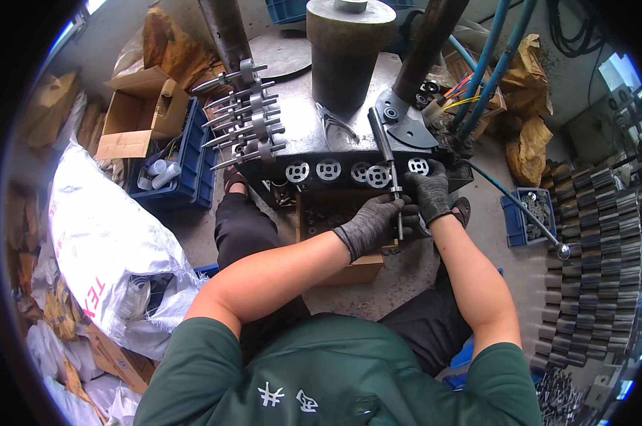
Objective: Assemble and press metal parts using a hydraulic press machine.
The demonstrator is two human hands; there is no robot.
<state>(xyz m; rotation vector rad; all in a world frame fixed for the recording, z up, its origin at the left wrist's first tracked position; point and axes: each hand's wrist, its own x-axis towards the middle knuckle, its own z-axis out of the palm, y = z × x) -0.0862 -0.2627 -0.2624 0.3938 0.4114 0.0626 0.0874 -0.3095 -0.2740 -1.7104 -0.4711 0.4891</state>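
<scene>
I see a row of round perforated metal discs along the near edge of the steel desk, with a rack of shafted steel rotors to the left and an open cardboard box below. My left hand, in a grey knit glove, has its grip clenched around a thin steel shaft standing near-upright just before the discs. My gloved right hand curls against that shaft's far end, its grip closed on it.

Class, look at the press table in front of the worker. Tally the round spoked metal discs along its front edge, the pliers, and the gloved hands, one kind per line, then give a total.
Round spoked discs: 5
Pliers: 1
Gloved hands: 2, the left hand and the right hand, both on a thin metal rod
Total: 8
</scene>
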